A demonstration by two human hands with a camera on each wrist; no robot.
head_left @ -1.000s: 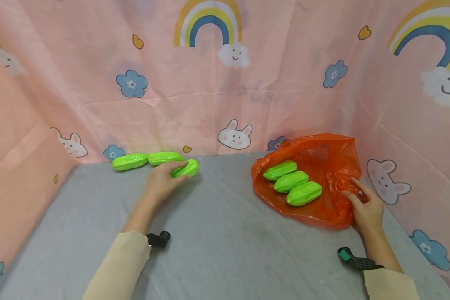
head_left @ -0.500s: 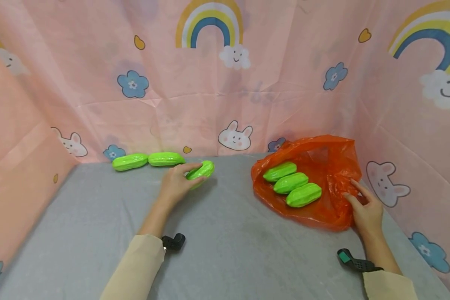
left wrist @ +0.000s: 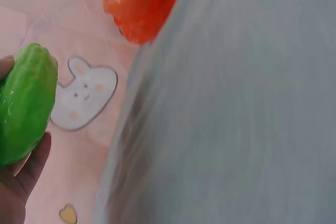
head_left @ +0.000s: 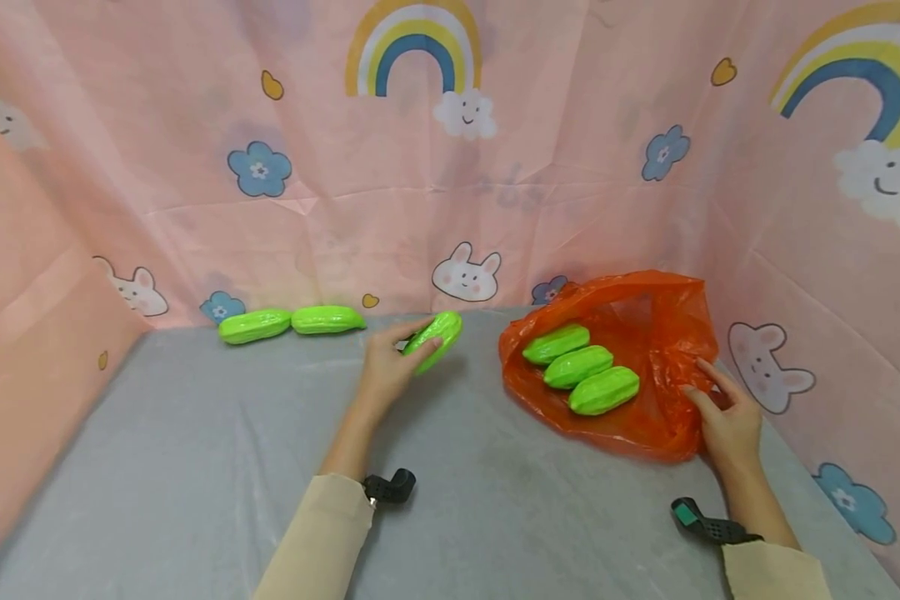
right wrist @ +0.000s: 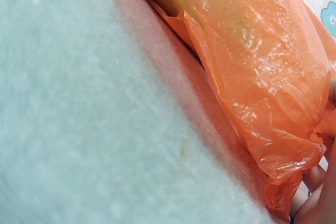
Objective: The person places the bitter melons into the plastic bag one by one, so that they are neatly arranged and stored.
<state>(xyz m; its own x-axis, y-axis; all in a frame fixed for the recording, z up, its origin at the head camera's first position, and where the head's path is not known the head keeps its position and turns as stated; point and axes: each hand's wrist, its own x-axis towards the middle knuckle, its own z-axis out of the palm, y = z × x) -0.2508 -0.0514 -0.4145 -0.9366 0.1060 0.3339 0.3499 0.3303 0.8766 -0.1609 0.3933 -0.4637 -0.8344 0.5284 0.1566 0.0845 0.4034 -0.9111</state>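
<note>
Gripping its middle, left hand [head_left: 388, 365] holds a long, shiny, likely slippery green gourd [head_left: 445, 330]; right hand [head_left: 732, 427] pinches an orange plastic bag [head_left: 663, 354].

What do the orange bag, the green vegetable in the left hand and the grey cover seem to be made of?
Bag: thin plastic film, glossy; it looks translucent and crumples finely.
Vegetable: perhaps plastic or coated foam, glossy; evenly bright green with shiny highlights, though its core cannot be told.
Cover: probably cloth, matt; soft wrinkles show.
</note>
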